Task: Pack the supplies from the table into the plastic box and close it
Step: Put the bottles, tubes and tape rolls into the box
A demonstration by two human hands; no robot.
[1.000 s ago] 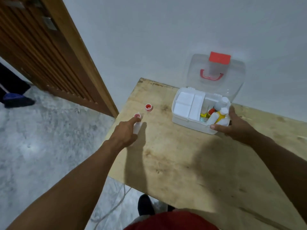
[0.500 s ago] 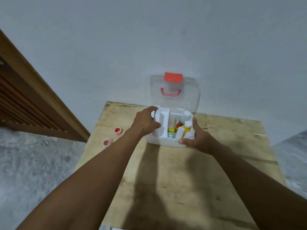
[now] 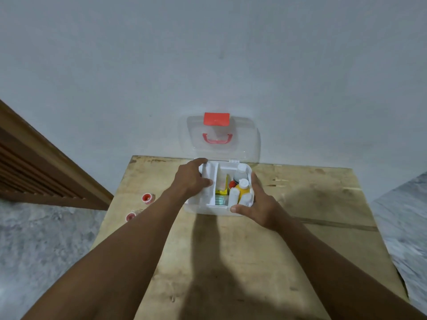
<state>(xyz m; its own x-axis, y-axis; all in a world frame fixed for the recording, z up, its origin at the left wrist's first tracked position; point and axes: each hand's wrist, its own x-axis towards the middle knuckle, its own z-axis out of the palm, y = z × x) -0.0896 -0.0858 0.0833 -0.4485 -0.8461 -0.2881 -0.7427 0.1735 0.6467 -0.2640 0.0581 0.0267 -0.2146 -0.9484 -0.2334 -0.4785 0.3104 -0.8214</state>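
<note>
**Inspector:** Box (image 3: 215, 210) position first. White plastic, standing at the far middle of the wooden worktop (image 3: 231, 262), close to the wall (image 3: 208, 54). Clear lid (image 3: 245, 144) upright, leaning back toward the wall, with a red latch (image 3: 216, 118) at its top edge and a red handle (image 3: 217, 139) below it.

**Clerk:** And the hands?

**Inspector:** Left hand (image 3: 188, 181) lies over the box's left compartment, a white tray insert (image 3: 211, 181). Its fingers (image 3: 203, 183) curl down onto the insert; whether they grip it or merely rest on it, I cannot tell. Right hand (image 3: 258, 204) clasps the box's near right corner: thumb (image 3: 239, 208) pressed on the front wall, the other fingers wrapped along the right side wall. That hand is closed on the box.

**Clerk:** Contents?

**Inspector:** Right compartment holds several small white bottles (image 3: 234, 197), one yellow bottle with a white cap (image 3: 243, 187), something red beside it, and a yellow packet (image 3: 221, 192) with a pale green item below. These sit between the two hands, touched by neither as far as can be seen.

**Clerk:** Anything outside the box?

**Inspector:** Two small red-topped items (image 3: 147, 197) near the worktop's left edge, well apart from both hands. One (image 3: 130, 216) is at the very edge, partly hidden by the left forearm.
</note>
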